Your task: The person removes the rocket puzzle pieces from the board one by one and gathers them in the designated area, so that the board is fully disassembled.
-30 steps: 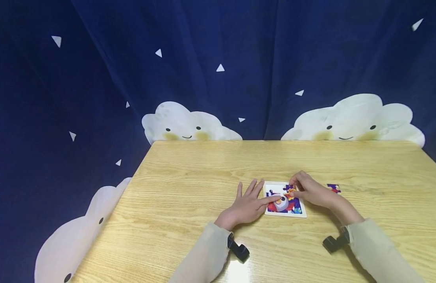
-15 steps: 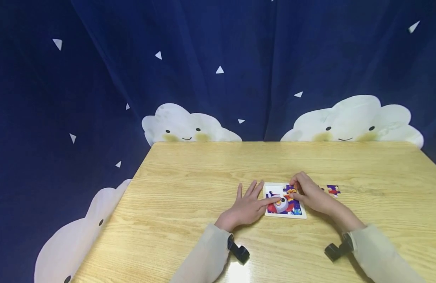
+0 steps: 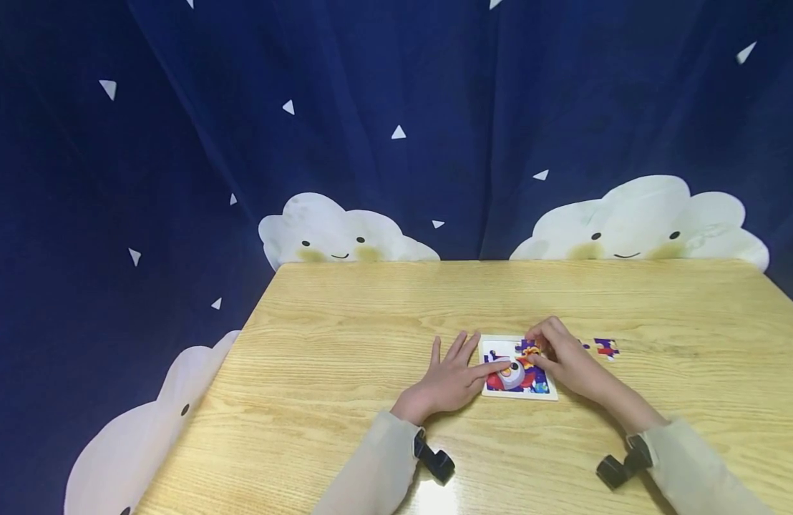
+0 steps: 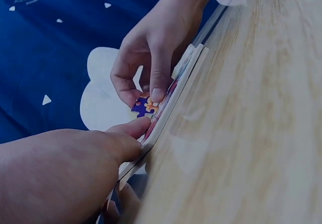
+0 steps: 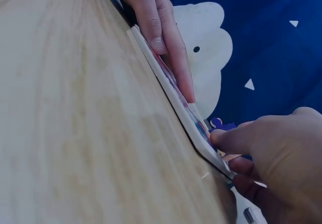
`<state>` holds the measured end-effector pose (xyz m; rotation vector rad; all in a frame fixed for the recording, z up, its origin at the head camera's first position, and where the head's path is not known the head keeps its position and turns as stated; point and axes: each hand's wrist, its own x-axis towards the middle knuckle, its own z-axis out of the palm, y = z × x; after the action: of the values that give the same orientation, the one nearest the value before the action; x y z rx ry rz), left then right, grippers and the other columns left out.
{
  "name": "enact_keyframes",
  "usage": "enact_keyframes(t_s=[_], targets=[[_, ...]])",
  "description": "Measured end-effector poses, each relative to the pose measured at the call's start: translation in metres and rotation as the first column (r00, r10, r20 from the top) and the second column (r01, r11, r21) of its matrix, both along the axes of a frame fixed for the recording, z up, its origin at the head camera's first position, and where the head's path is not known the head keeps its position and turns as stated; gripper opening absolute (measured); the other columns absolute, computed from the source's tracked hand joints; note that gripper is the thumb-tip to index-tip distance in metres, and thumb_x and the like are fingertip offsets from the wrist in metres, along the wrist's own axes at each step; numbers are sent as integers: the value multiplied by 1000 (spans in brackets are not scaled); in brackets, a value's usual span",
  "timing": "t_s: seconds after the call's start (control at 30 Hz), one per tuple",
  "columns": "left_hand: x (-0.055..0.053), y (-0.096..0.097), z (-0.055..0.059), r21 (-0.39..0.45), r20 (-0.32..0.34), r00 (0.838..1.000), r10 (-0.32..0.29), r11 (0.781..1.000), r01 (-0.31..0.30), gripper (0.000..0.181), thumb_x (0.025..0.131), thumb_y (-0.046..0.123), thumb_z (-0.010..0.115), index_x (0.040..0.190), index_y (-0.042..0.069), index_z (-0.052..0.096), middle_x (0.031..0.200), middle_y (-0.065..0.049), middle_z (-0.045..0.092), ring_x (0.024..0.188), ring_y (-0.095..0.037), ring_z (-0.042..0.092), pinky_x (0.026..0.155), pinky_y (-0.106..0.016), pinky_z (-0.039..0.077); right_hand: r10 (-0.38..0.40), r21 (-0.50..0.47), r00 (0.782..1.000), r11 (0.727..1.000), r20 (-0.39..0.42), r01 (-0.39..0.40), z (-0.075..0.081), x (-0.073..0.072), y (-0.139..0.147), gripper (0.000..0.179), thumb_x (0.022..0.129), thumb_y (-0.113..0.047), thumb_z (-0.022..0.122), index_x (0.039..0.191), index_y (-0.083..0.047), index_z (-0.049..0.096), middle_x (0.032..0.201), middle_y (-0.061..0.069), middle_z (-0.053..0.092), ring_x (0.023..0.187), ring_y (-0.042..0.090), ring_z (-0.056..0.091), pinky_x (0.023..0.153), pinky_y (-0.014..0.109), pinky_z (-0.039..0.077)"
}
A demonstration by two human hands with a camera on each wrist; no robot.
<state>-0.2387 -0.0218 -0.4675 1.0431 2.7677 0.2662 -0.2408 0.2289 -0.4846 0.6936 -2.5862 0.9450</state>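
A jigsaw puzzle with a white frame (image 3: 519,396) lies on the table, its picture showing a cartoon character in red, white and purple. My left hand (image 3: 449,379) lies at the frame's left side, fingers spread, its index finger stretched over the picture. Thumb and fingers of my right hand (image 3: 575,363) pinch a purple and orange puzzle piece (image 4: 143,106) at the upper right of the picture. In the left wrist view the piece stands tilted up from the puzzle. White backing (image 3: 497,346) shows at the picture's upper left.
Loose purple and red puzzle pieces (image 3: 606,348) lie on the wooden table (image 3: 345,343), just beyond my right hand. A dark blue curtain (image 3: 371,93) with white clouds hangs behind the table. Each wrist wears a black camera mount.
The head view has tipped up slightly, so everything sits lower in it. My right hand has shifted a little, uncovering more of a loose piece behind it. My left hand stays put.
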Motion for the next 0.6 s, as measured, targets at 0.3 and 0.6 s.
enact_keyframes(t_s=[0.3,0.6], targets=[[0,0,0,-16,-24,1000,-6,1000,6,47,107,33,32,148,55,27,167,-7,7,155,-30,7,120,-65,10,-5,-19,998,1000,-56,4,-1,0,2,33,80,13,68,104,-8,61,90,1,50,77,2,46,63,16,44],[0,0,1,-19,-58,998,-34,999,33,46,107,31,31,148,50,31,166,-12,12,154,-33,12,122,-57,16,17,-13,996,1000,-93,-18,-1,2,2,35,79,16,67,101,-11,60,92,-1,52,76,0,46,60,17,43]])
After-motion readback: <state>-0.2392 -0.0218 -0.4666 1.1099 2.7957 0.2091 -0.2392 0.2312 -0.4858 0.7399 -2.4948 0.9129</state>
